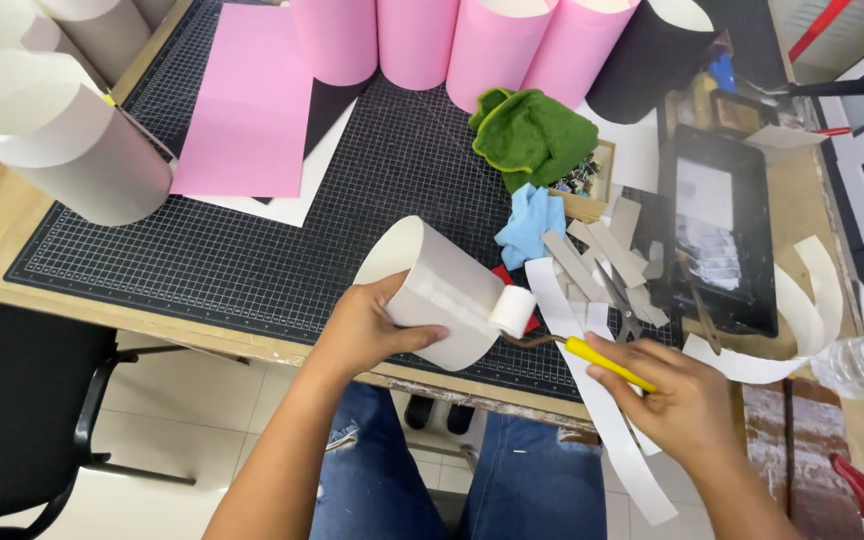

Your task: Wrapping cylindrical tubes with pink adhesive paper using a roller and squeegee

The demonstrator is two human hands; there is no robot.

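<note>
White paper cylinder (437, 290) sits at the near edge of the gridded cutting mat (252, 260), held on its side by the left hand (362, 330), whose fingers wrap over its wall with the thumb along the underside. The right hand (682, 400) is closed around the yellow handle of a small roller (514, 312), whose white head touches the cylinder's seam. Loose white paper strips (592, 400) hang over the mat's near edge just beside the roller. A green cloth (537, 135) lies near the far edge, below standing pink paper tubes (472, 45).
</note>
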